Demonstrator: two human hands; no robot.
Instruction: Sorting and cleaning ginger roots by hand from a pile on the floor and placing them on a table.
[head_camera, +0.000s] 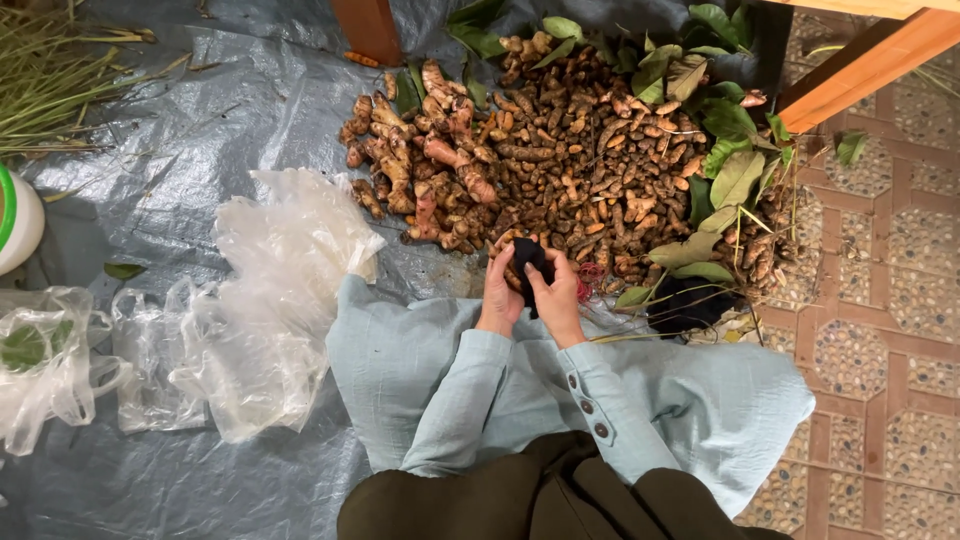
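Here the left hand (497, 296) and right hand (557, 298) meet at the near edge of a heap of brown roots (560, 160), fingers of both closed around one small black object (529, 257) (what it is cannot be told). Green leaves (735, 175) fringe the heap on a grey tarp (200, 120); crumpled clear plastic bags (270, 300) lie well to the left.

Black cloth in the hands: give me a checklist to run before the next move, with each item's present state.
1. Left hand on the black cloth: ok.
2. Right hand on it too: ok.
3. Firmness of the grip: cannot tell.
4. Pile of roots close in front of the hands: ok.
5. Whether a root sits inside the cloth: cannot tell.
6. Clear plastic bags lie off the pile, on the tarp: ok.
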